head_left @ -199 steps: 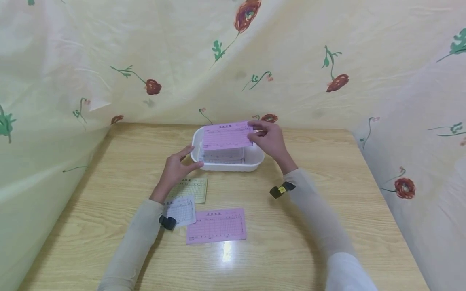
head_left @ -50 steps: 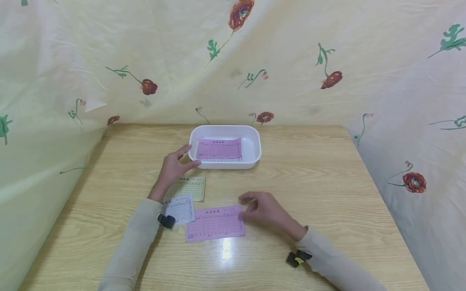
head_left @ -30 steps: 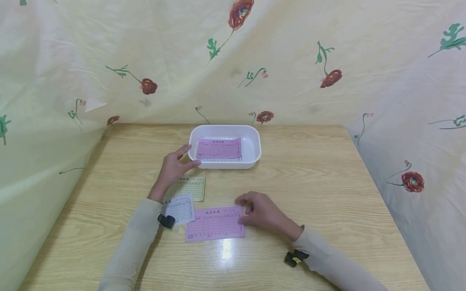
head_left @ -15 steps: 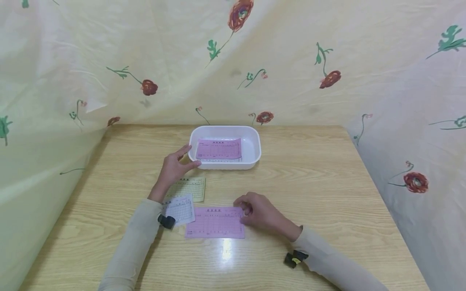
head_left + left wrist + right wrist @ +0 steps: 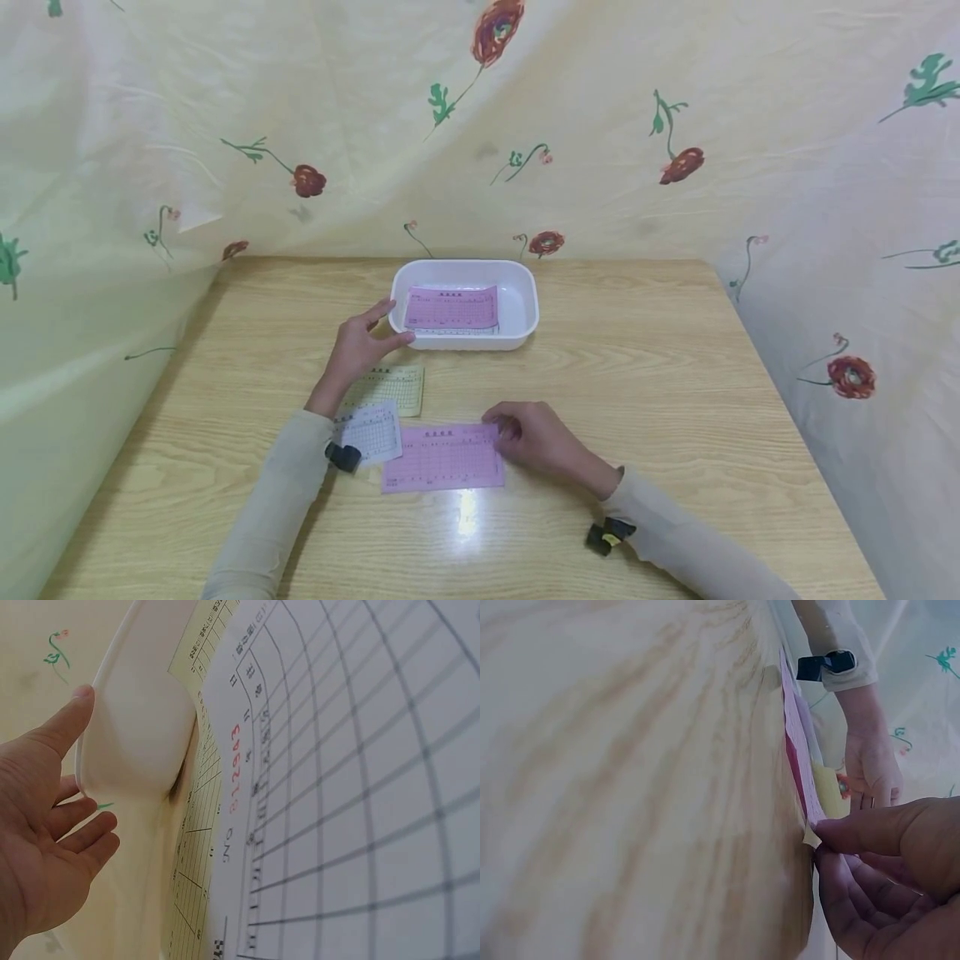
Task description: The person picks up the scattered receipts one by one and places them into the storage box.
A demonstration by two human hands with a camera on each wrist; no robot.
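Right hand [image 5: 536,437] is low on the worktop [image 5: 675,392] at the right end of the loose pink slip [image 5: 444,457] — thumb and fingers curled, pinching the slip's upper right corner. Right wrist view confirms it: fingertips [image 5: 832,838] closed on the paper edge [image 5: 799,765], which is lifted slightly off the wood there. Rest of the slip lies flat, near the front of the worktop, well apart from the tray.

Left hand [image 5: 362,346] sits at the near left corner of the white tray [image 5: 525,287]. Grip is loose: fingers straight and spread, thumb tip against the tray's outer wall, nothing pinched. Left wrist view shows the same — open palm [image 5: 41,840] beside the rounded tray corner [image 5: 139,727], thumb touching it.

Inside the tray: a second pink slip [image 5: 452,307] lying flat on top of a pale sheet whose edge shows just under it.

Other paper on the worktop:
- yellow slip [image 5: 396,388], just below the left hand, between tray and loose pink slip
- white gridded slip [image 5: 372,432], overlapping the yellow one's lower left corner, partly under the left forearm, just beside the pink slip's left edge. It fills most of the left wrist view [image 5: 360,795], red number printed on it.

Both forearms are in pale sleeves, each with a small black wrist unit [image 5: 343,457]. Floral fabric [image 5: 675,125] hangs behind and to both sides of the worktop.
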